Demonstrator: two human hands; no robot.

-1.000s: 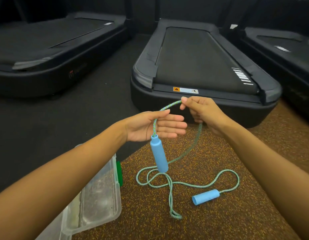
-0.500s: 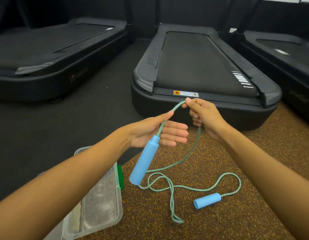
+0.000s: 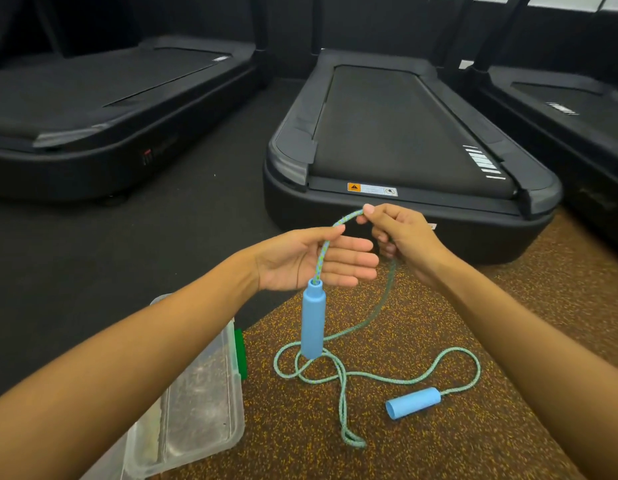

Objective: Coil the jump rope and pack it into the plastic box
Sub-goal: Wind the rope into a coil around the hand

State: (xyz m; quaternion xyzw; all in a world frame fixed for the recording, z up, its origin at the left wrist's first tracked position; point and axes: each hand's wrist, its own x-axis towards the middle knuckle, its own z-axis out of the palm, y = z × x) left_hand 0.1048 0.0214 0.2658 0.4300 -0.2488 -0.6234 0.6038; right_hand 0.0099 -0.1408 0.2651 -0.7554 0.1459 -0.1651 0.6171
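The jump rope (image 3: 338, 375) is a light green cord with two blue handles. One blue handle (image 3: 313, 323) hangs upright below my left hand (image 3: 311, 259), whose thumb presses the cord against flat, spread fingers. My right hand (image 3: 401, 237) pinches the cord a little higher, and a short arc of cord spans the two hands. From my right hand the cord drops to loose loops on the floor. The second blue handle (image 3: 413, 402) lies on the floor at the right. The clear plastic box (image 3: 200, 403) sits open on the floor at lower left, partly behind my left forearm.
The brown speckled rubber floor (image 3: 439, 323) meets a dark mat (image 3: 162, 254) on the left. A black treadmill (image 3: 397, 140) stands just beyond my hands, with two more treadmills at far left and far right. A green clip (image 3: 240, 355) shows on the box's right side.
The hanging handle swung out to the left, then came back to hang straight down. Both hands keep their hold on the cord; the view has shifted slightly.
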